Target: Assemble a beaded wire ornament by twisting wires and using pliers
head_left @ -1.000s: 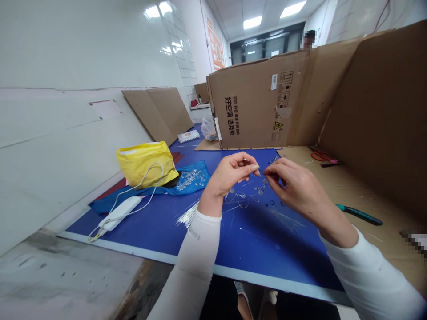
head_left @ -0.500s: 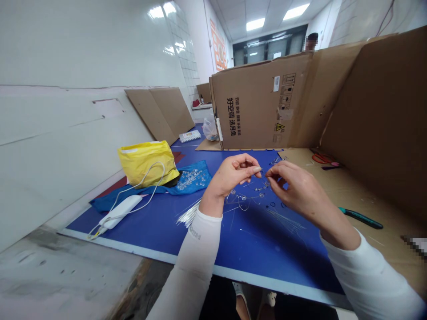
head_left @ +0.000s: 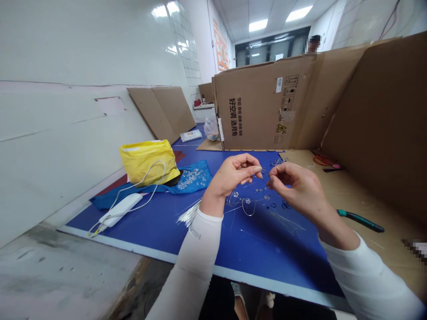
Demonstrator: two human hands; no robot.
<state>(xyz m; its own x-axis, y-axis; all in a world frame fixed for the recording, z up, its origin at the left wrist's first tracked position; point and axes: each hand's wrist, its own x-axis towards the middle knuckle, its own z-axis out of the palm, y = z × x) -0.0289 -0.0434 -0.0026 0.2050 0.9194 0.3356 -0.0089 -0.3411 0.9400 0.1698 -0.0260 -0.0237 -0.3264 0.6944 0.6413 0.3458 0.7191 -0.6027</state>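
Note:
My left hand (head_left: 231, 174) and my right hand (head_left: 293, 186) hover close together above a blue work mat (head_left: 267, 253). Their fingertips pinch a thin wire (head_left: 263, 172) between them, though the fingers hide most of it. Just below my hands lies a looped wire with clear crystal beads (head_left: 243, 202). Beside my left forearm is a bundle of straight metal wires (head_left: 189, 214), and under my right wrist lie more loose wires (head_left: 287, 222). Clear beads (head_left: 191, 178) are heaped on a blue cloth (head_left: 160, 190) to the left.
Green-handled pliers (head_left: 360, 221) and red scissors (head_left: 323, 160) lie on a cardboard sheet (head_left: 367, 209) to the right. A yellow bag (head_left: 147, 164) and a white power bank (head_left: 120, 210) sit at left. A cardboard panel (head_left: 256, 106) stands ahead, with a person (head_left: 313, 44) beyond.
My right hand has moved slightly left and closer to my left hand. The view has shifted slightly as my head moved.

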